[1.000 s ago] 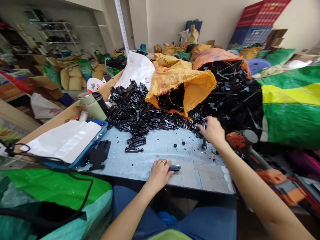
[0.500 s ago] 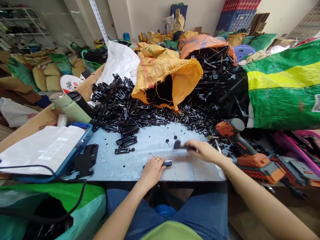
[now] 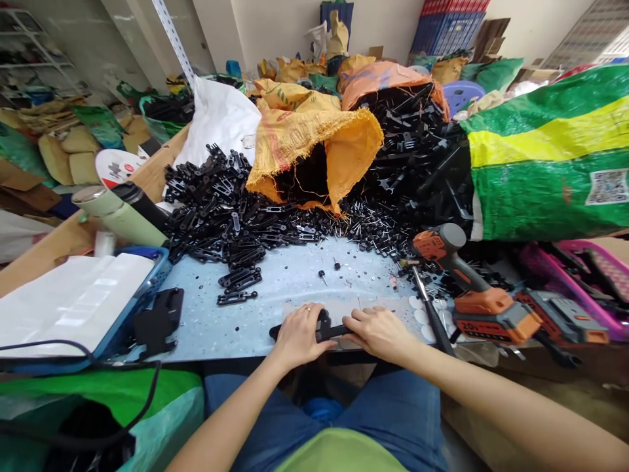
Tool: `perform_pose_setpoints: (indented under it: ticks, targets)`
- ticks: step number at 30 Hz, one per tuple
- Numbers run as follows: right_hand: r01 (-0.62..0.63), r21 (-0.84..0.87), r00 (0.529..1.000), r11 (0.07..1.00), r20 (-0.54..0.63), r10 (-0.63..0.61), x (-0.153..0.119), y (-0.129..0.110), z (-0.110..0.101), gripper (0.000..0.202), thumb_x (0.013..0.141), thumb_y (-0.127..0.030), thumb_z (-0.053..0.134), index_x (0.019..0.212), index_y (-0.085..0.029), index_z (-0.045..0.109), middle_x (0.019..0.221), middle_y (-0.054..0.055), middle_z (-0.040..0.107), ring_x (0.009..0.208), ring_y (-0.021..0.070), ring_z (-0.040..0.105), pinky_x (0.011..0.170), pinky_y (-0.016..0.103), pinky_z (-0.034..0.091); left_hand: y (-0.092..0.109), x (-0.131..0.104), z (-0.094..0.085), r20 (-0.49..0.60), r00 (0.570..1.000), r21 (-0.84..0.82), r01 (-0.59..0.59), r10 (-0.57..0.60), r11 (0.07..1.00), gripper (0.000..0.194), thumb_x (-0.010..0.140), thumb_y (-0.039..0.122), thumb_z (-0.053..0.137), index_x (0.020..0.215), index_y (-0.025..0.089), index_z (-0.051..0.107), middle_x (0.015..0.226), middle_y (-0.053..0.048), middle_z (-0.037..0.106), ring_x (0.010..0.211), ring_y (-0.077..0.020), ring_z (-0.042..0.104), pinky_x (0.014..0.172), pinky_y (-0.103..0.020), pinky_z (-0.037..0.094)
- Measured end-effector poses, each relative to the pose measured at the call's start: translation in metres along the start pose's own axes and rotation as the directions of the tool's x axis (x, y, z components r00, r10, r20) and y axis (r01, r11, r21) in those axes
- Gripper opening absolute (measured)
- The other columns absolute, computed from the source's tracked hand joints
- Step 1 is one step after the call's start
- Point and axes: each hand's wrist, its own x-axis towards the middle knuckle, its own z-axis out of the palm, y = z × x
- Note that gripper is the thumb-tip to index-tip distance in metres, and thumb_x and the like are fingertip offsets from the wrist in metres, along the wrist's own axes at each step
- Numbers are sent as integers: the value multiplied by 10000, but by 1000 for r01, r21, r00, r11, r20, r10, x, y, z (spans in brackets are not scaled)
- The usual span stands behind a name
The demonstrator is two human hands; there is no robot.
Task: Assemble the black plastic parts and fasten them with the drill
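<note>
My left hand (image 3: 301,335) is closed over a long black part near the table's front edge, and the part's tip (image 3: 275,332) shows to the left of the fingers. My right hand (image 3: 379,333) pinches the right end of a black bar-shaped piece (image 3: 334,332) that reaches across to the left hand. Where the two parts meet is hidden by the left fingers. Beyond the hands lie two small black-headed screws (image 3: 322,275). A short row of black link parts (image 3: 238,297) rests to the left.
An orange and black cordless driver (image 3: 474,295) lies at right, beside a black-handled metal tool (image 3: 432,311). Piles of black parts (image 3: 211,196) and a yellow sack (image 3: 295,147) stand behind. A blue basket (image 3: 164,265) holding paper is at left; a green sack (image 3: 545,210) stands right.
My right hand has brought its black piece down and nearer to me, against the part under my left hand. The black-handled tool on the right is now uncovered. The view has shifted slightly.
</note>
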Motion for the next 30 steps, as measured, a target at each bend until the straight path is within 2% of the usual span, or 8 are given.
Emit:
perform_pose_setpoints:
  ticks: [7,11,15,17,21,23,26,30]
  targets:
    - [19,-69,999,997,-49,-22,0,-6,-14,266,911,-397,399,944,-193,566,860,71,603,758,191,575,633,274,340,-4,-5,5,-116,988,-80,-109,100,991,387,775,481,561,1022,196,476,937,-67,597,898,-228,568,749,-323,438]
    - [15,50,1000,999,11,-16,6,14,-3,312,887,-454,432,929,-192,597,878,65,620,767,181,587,663,265,361,-4,2,5,-10,997,-57,-74,74,996,426,755,549,555,989,199,491,944,-66,594,908,-241,565,749,-334,444]
    - [-94,224,992,970,-56,109,42,43,9,352,898,-469,398,1056,-213,581,979,63,628,888,187,579,745,264,387,-3,52,5,-36,985,-49,165,-167,985,432,869,526,373,1028,143,491,1016,-141,591,1001,-269,557,811,-365,436]
    - [-243,233,944,942,-166,285,71,52,12,327,915,-370,392,1143,-180,529,1059,101,597,959,204,551,781,279,390,-2,88,5,-93,917,-69,382,-387,922,391,904,426,354,1054,91,488,993,-190,604,975,-275,585,808,-373,440]
    - [-331,230,899,915,-216,380,112,57,17,228,845,-173,459,1039,-126,569,994,127,591,900,207,560,773,286,409,-7,123,-3,-102,904,-128,401,-414,907,178,840,214,499,939,82,564,907,-183,645,899,-261,628,779,-346,466]
    - [-305,246,906,920,-223,360,110,57,18,233,817,-135,466,1021,-135,578,978,105,588,847,178,569,768,271,423,-16,105,-8,-139,912,-160,364,-386,917,130,832,173,500,908,114,588,943,-143,651,926,-224,623,818,-317,462]
    - [-171,405,904,898,-298,307,84,51,16,247,803,-135,466,1015,-151,592,997,82,576,739,126,571,734,248,449,-36,42,-10,-228,891,-293,321,-392,900,176,870,238,462,966,155,584,948,-77,660,871,-159,638,800,-267,484]
    - [70,639,938,766,-302,167,49,31,10,175,827,-212,491,895,-183,650,871,46,623,719,125,582,667,233,458,-49,-38,3,-345,750,-747,145,-565,649,227,808,347,562,908,147,607,775,-49,673,717,-170,660,693,-282,533]
